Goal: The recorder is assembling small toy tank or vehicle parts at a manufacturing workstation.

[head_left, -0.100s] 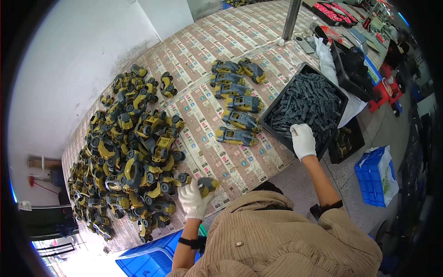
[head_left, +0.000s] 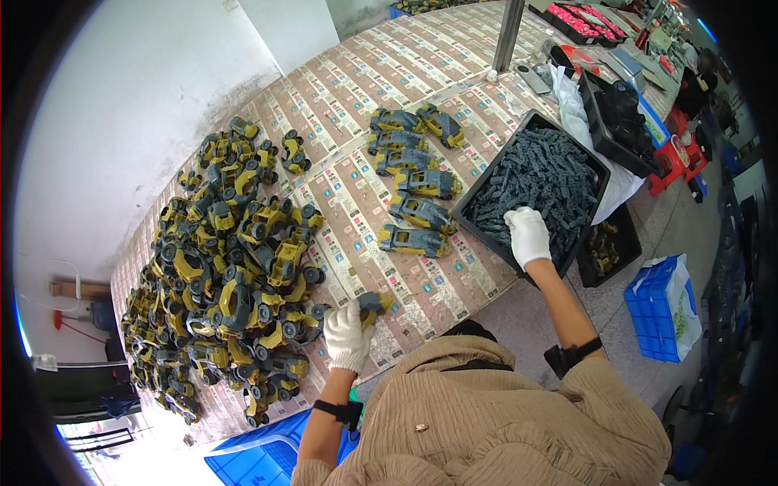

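Note:
My left hand (head_left: 347, 336), in a white glove, is closed around a yellow and dark grey toy car (head_left: 375, 304) near the table's front edge. Part of that car is hidden by the fingers. Over the front left part of a black tray (head_left: 528, 123) is my gloved right hand (head_left: 528, 237), fingers bent together; whether they grip anything is hidden. Dark grey plastic parts (head_left: 539, 174) fill the tray in a jumbled heap. Between the hands, farther back, several toy car bodies (head_left: 415, 240) in yellow and grey lie in a row on the table.
A large pile of wheeled toy cars (head_left: 231, 267) covers the table's left side. Right of the tray are a black crate (head_left: 620, 121), a lower black bin (head_left: 612, 251) and a blue basket (head_left: 655, 312) on the floor. A metal post (head_left: 508, 36) rises at the back.
My left hand has shifted slightly right and away from me with the toy car. The right hand has moved a little left and farther over the tray.

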Action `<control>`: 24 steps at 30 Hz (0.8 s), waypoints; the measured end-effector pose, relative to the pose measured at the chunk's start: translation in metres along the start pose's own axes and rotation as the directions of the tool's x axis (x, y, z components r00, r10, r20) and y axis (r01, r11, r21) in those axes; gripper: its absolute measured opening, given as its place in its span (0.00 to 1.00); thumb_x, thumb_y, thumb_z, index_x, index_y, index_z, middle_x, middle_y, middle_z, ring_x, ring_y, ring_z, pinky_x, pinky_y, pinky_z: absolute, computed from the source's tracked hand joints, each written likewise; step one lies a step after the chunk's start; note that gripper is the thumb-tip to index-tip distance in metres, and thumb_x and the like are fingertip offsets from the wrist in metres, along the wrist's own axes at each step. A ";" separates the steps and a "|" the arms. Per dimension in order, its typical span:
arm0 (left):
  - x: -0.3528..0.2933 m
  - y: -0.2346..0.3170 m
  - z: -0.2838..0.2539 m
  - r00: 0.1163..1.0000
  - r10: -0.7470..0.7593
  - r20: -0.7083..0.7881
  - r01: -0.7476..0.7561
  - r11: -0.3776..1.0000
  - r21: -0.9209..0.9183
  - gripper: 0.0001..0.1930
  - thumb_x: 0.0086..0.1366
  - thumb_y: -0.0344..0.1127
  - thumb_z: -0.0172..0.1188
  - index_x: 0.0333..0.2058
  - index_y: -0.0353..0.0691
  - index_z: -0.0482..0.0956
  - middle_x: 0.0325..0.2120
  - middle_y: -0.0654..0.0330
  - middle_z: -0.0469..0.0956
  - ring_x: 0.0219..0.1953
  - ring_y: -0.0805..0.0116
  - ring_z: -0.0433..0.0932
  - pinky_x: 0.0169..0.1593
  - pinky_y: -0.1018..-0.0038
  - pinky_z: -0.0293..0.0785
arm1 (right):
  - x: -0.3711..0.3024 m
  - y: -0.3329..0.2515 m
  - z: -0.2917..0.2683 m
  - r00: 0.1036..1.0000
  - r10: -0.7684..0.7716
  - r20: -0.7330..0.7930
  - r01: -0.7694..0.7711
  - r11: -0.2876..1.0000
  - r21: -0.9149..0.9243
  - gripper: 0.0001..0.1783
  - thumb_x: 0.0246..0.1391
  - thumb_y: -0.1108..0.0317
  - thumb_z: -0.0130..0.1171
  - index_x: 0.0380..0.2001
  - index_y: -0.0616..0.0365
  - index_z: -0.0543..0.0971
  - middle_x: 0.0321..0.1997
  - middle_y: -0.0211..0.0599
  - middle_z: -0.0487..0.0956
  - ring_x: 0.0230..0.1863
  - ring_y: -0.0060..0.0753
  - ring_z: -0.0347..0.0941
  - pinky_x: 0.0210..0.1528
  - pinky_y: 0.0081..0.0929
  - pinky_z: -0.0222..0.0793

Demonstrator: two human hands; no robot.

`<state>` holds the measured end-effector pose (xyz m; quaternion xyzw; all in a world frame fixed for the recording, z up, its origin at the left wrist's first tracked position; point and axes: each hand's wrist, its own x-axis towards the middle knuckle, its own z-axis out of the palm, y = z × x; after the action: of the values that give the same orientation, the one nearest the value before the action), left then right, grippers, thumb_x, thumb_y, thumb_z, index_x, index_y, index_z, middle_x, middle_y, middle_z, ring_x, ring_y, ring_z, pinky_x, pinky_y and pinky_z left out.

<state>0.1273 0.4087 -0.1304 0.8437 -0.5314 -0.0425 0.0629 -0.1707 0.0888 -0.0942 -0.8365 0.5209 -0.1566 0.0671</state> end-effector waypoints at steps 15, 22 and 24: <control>-0.008 0.030 -0.029 0.990 0.115 -0.086 -0.129 0.973 -0.189 0.28 0.51 0.44 0.70 0.51 0.43 0.76 0.43 0.52 0.76 0.48 0.46 0.73 0.55 0.50 0.68 | 0.057 -0.009 0.067 0.914 0.087 0.395 0.041 0.952 -0.304 0.09 0.54 0.71 0.58 0.34 0.58 0.86 0.41 0.51 0.85 0.42 0.51 0.85 0.44 0.45 0.81; 0.005 0.019 -0.014 0.998 0.042 0.044 -0.031 0.975 -0.222 0.27 0.51 0.52 0.71 0.46 0.45 0.80 0.45 0.53 0.76 0.52 0.47 0.73 0.56 0.53 0.67 | 0.045 -0.021 0.013 0.983 -0.034 0.179 0.041 0.999 -0.033 0.07 0.54 0.64 0.65 0.34 0.54 0.85 0.38 0.46 0.82 0.43 0.53 0.80 0.46 0.44 0.77; 0.010 0.018 -0.007 0.998 0.037 0.041 -0.024 0.962 -0.273 0.26 0.53 0.52 0.70 0.47 0.46 0.80 0.43 0.53 0.77 0.50 0.48 0.74 0.56 0.54 0.68 | 0.032 -0.014 0.011 0.996 -0.087 -0.010 0.088 0.986 0.140 0.06 0.52 0.65 0.67 0.31 0.55 0.83 0.37 0.46 0.80 0.43 0.52 0.78 0.46 0.43 0.74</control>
<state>0.1167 0.3923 -0.1208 0.8176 -0.5347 -0.1335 0.1669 -0.1419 0.0664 -0.0944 -0.8515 0.4714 -0.1972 0.1178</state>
